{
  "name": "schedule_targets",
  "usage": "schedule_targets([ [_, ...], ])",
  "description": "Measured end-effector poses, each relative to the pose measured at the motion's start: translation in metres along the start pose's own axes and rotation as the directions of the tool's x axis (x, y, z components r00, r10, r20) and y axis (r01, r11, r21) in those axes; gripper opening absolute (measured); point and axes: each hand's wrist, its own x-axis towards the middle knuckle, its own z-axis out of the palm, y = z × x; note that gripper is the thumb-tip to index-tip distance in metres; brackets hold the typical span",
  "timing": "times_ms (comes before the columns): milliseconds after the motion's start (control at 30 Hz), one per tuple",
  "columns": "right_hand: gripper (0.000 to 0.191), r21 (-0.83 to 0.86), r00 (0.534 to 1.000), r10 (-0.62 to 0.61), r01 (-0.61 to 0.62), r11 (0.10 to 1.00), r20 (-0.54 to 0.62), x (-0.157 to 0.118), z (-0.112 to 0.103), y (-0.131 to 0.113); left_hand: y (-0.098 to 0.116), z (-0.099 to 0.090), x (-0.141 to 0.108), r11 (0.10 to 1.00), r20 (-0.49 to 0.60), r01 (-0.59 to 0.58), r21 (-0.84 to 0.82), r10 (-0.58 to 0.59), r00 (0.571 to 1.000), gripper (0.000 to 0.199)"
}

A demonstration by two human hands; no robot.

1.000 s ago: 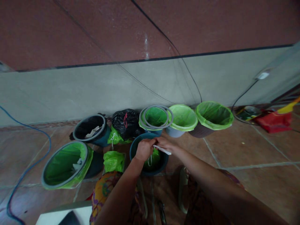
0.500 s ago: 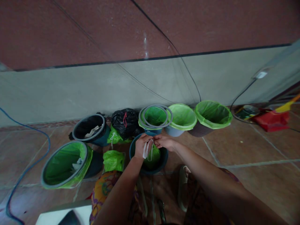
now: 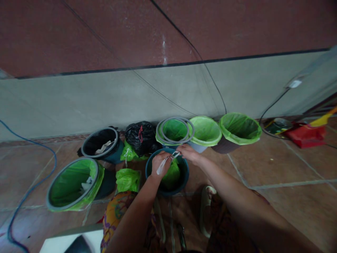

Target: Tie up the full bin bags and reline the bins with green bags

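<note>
A green plastic bag (image 3: 172,175) sits inside the dark teal bin (image 3: 148,175) in front of me. My left hand (image 3: 160,164) is closed on the white drawstring (image 3: 162,166) above the bag, over the bin's left side. At the right rim, my right hand (image 3: 187,153) pinches another part of the same drawstring, which stretches between both hands. A knotted black bag (image 3: 142,138) with a red tie stands behind the bin to the left, by small green bags (image 3: 128,180).
Green-lined bins (image 3: 205,131) (image 3: 239,130) and one with two loose grey rings (image 3: 175,130) line the wall. Two lined bins (image 3: 72,184) (image 3: 101,144) stand left. A red dustpan (image 3: 305,135) lies far right; a blue hose (image 3: 33,189) runs along the left floor.
My right hand has moved right and slightly up, away from my left hand. The white drawstring is now drawn out between them.
</note>
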Motion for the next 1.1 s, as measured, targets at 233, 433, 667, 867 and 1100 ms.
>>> schedule_targets([
  [233, 0.027, 0.060, 0.976, -0.206, 0.202, 0.978, 0.070, -0.003, 0.004, 0.001, -0.001, 0.003, -0.001, 0.999, 0.001, -0.019, 0.032, 0.019, 1.000, 0.020],
  [433, 0.020, -0.188, 0.937, -0.121, 0.191, 0.963, 0.328, -0.004, 0.001, 0.005, -0.003, 0.003, -0.001, 1.000, 0.011, -0.002, 0.007, 0.002, 1.000, 0.021],
  [667, 0.019, -0.702, 0.995, 0.032, -0.087, 0.707, -0.091, -0.017, -0.045, -0.016, -0.006, 0.001, -0.002, 0.999, -0.004, 0.051, 0.011, -0.051, 0.999, 0.021],
  [867, 0.047, -0.579, 1.000, -0.023, 0.012, 0.815, -0.013, -0.015, -0.051, -0.008, -0.006, 0.004, -0.002, 0.998, 0.054, 0.019, 0.053, -0.022, 0.998, 0.021],
  [1100, 0.048, -0.489, 0.914, -0.243, 0.383, 0.784, 0.326, -0.018, 0.005, -0.007, -0.005, 0.007, -0.001, 0.991, 0.132, -0.003, 0.137, -0.016, 0.991, 0.018],
])
